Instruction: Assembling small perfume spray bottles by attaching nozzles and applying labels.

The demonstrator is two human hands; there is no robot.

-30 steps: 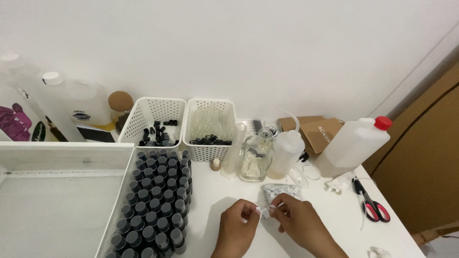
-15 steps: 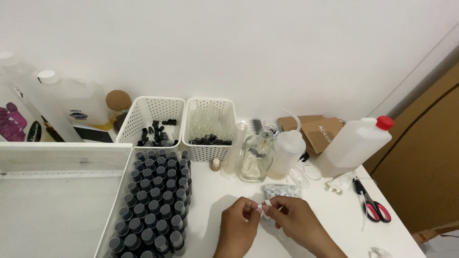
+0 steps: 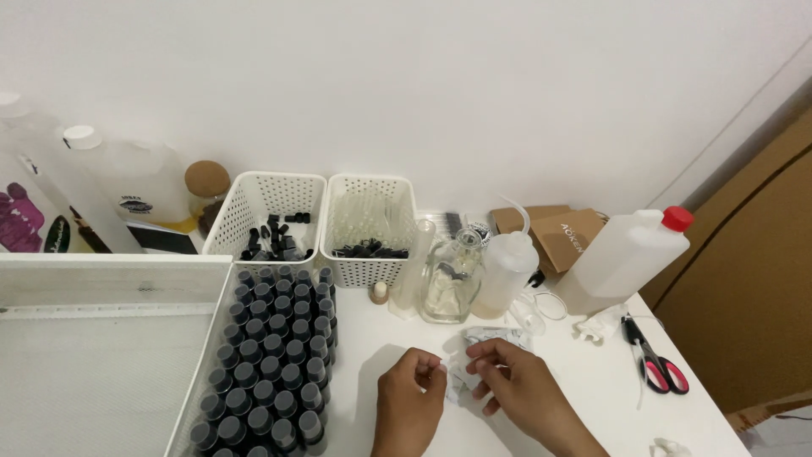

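Both hands are drawing closer together than a second ago, left hand (image 3: 412, 391) and right hand (image 3: 506, 378) pinching a crumpled clear plastic packet (image 3: 463, 370) just above the tabletop (image 3: 584, 398), before the glass jar (image 3: 451, 279).

We note a small crumpled clear plastic packet (image 3: 463, 372), whitish and wrinkled, held just above the white counter (image 3: 584, 398) near its front edge. Our left hand (image 3: 412, 398) pinches its left end between thumb and fingertips; our right hand (image 3: 512, 385) grips its right side, fingers curled over it. The packet sits bunched between both hands, partly hidden by them. Its contents we cannot tell.
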